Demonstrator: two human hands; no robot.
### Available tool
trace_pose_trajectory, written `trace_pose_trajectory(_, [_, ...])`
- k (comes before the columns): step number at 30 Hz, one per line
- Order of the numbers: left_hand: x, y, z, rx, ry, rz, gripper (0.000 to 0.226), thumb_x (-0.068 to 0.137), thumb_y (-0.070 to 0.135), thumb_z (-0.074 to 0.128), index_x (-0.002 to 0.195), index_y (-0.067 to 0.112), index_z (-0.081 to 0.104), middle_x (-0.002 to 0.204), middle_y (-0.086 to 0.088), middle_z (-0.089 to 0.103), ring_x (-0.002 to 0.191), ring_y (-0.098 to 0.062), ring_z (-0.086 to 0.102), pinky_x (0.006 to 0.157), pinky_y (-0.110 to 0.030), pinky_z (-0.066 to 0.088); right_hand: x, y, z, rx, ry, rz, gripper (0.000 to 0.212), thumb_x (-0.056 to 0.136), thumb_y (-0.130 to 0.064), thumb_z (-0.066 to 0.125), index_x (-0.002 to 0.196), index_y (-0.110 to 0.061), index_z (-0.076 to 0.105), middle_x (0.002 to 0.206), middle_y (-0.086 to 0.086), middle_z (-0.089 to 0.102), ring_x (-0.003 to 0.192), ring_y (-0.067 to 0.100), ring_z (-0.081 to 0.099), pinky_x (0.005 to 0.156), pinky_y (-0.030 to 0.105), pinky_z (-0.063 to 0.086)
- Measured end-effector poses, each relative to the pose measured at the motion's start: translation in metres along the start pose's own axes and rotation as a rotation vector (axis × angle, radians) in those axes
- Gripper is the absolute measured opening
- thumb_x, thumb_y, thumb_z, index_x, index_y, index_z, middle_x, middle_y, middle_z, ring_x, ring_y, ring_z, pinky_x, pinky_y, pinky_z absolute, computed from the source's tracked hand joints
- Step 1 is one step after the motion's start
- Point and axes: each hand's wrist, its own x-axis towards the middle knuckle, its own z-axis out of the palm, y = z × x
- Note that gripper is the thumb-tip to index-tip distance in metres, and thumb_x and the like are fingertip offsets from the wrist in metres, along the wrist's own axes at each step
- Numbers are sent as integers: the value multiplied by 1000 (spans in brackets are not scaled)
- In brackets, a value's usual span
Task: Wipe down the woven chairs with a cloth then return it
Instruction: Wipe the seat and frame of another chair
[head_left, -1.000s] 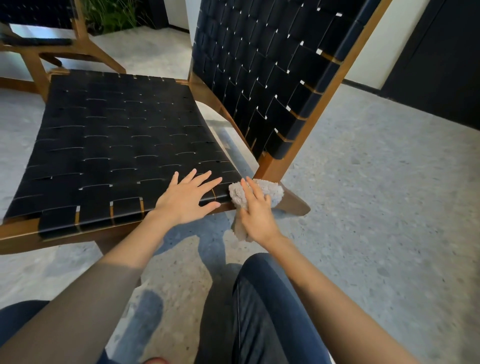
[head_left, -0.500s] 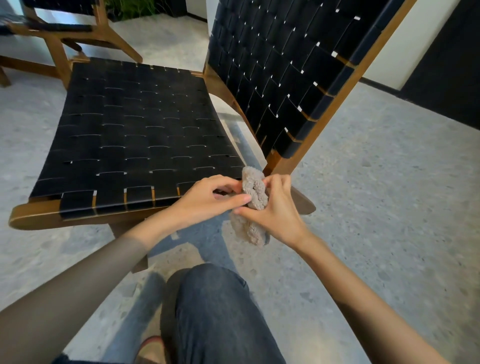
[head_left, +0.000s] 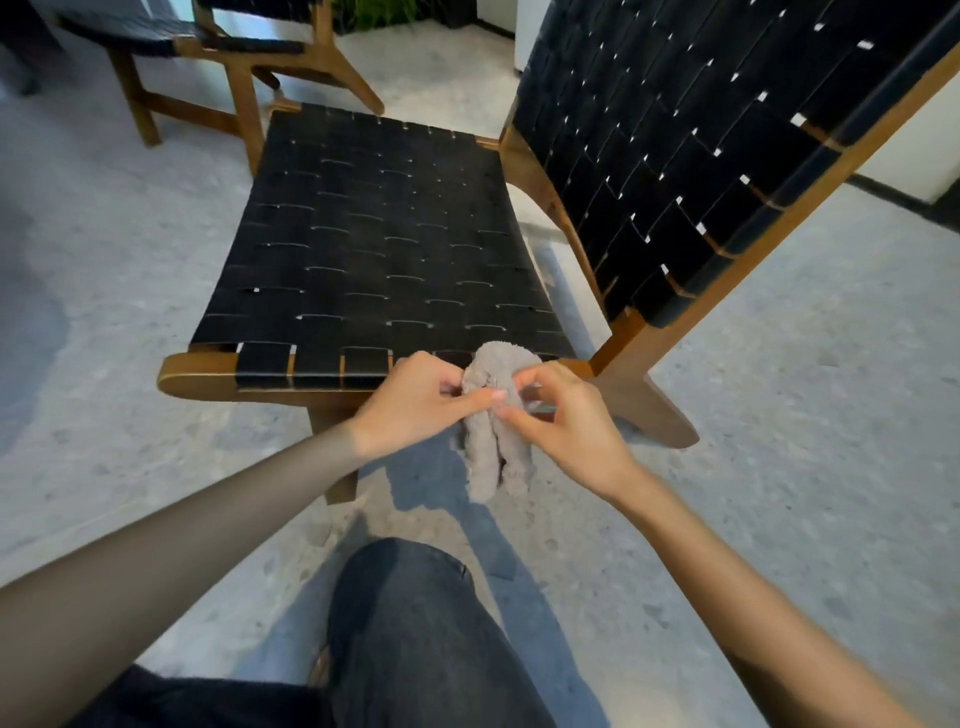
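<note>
A grey terry cloth (head_left: 496, 415) is being pinched between both hands at the near right corner of the woven chair seat (head_left: 374, 249). It is being gripped by the left hand (head_left: 415, 402) and right hand (head_left: 563, 421) with thumbs and forefingers closed, its folds hanging down.

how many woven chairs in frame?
2. One woven chair directly ahead, beside the hands; a second chair at top left, cut off by the frame edge. Others may sit outside the view.
</note>
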Motion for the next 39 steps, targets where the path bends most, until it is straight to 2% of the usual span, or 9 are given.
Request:
trace_pose_trajectory(11, [-64,-52,-80,262,283,-118,4,95,32,52,98,29,54,88,11,61,83,-9,57,72,-25,45,45,-37,26,15,-157,-41,12,98,-28,51,103,-35,60,98,-25,60,94,-4,59,78,14,50])
trace_pose_trajectory(14, [-81,-81,-110,526,498,-68,3,94,32,53,93,33,56,97,7,55,97,-16,46,90,-38,33,65,-59,61,-9,-169,-123,11,96,-28,55,100,-30,65,97,-20,64,92,-1,60,83,20,50])
trace_pose_trajectory(17, [-95,-99,-132,725,769,-159,12,90,29,62,96,21,68,96,-10,43,98,-25,33,82,-36,23,84,-78,101,-133,-120,-238,10,92,-30,61,95,-29,71,98,-9,62,96,8,50,88,30,44])
trace_pose_trajectory(20, [-96,-118,-140,522,834,-328,16,92,24,57,102,13,65,92,-14,56,94,-35,53,79,-39,40,100,-93,132,-328,-36,-273,15,93,-34,59,101,-32,72,95,-4,53,94,11,39,82,30,37])
trace_pose_trajectory(23, [-80,-130,-128,249,987,-380,19,96,20,48,107,8,58,96,-16,59,92,-33,55,77,-36,41,109,-100,150,-326,-22,-273,17,95,-30,55,102,-29,70,95,-5,68,89,13,59,84,36,50])
trace_pose_trajectory(28, [-44,-114,-81,-265,1078,-449,44,98,39,42,138,24,32,139,-13,18,125,-24,29,100,-24,28,107,-96,156,-364,-7,-261,17,99,-25,49,107,-23,63,96,-4,68,82,11,62,72,24,49])
trace_pose_trajectory(31, [-36,-103,-65,-407,1167,-347,52,99,35,43,144,27,19,144,-12,11,119,-16,34,98,-24,34,102,-92,154,-415,-2,-285,17,100,-25,48,110,-22,61,96,-4,68,81,13,63,75,26,51])
trace_pose_trajectory(34, [-27,-100,-57,-486,1259,-327,54,99,30,43,146,26,16,144,-14,10,114,-10,27,94,-17,29,99,-89,151,-470,-4,-303,18,101,-25,47,112,-20,60,98,-3,68,81,15,64,77,30,53])
trace_pose_trajectory(39, [-9,-90,-31,-445,1262,-370,65,99,37,40,149,36,-1,153,-15,-20,143,-22,8,105,-13,17,95,-76,132,-542,-1,-279,21,103,-27,40,113,-21,57,100,-3,67,83,19,64,72,33,50])
